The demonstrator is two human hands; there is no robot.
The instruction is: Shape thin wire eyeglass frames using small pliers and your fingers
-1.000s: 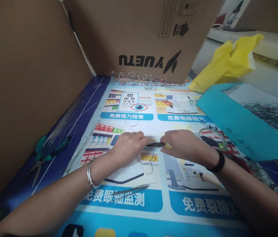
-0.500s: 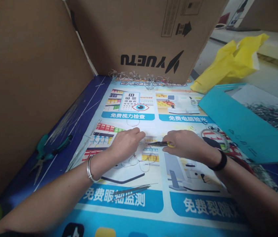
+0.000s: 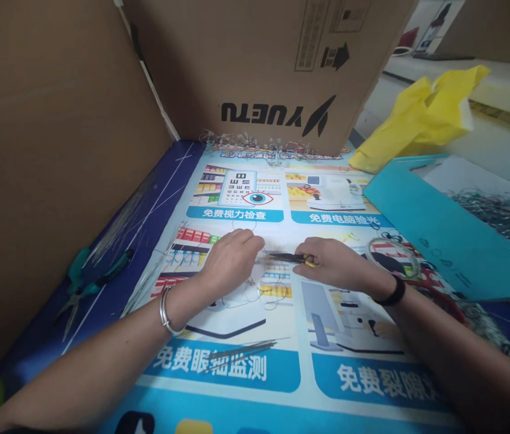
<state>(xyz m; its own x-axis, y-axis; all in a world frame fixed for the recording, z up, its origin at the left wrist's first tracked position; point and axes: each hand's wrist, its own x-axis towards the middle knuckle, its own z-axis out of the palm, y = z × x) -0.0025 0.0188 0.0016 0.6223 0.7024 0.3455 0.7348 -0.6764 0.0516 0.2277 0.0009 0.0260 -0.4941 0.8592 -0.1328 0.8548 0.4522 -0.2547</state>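
Observation:
Fingers pinched together, my left hand point(image 3: 233, 260) holds what looks like a thin wire, barely visible at the fingertips. My right hand point(image 3: 330, 260) is closed round the yellow handles of needle-nose pliers point(image 3: 287, 257). Their dark jaws point left and reach close to my left fingertips; whether they touch the wire I cannot tell. Thin wire loops point(image 3: 273, 295) lie on the printed poster point(image 3: 277, 374) just below the hands. Nearer to me rests a small bundle of dark straight wires point(image 3: 246, 349).
Teal-handled pliers point(image 3: 76, 289) lie at the left beside loose straight wires point(image 3: 119, 223). Cardboard walls point(image 3: 255, 54) stand behind and left. Small wire pieces point(image 3: 273, 147) line the back. At right are a wire coil point(image 3: 393, 256), a blue folder point(image 3: 440, 241) with tangled wire, and a yellow bag point(image 3: 418, 120).
The pliers and my right hand have shifted slightly left and up, bringing the jaws closer to my left fingertips. My left hand has moved only a little.

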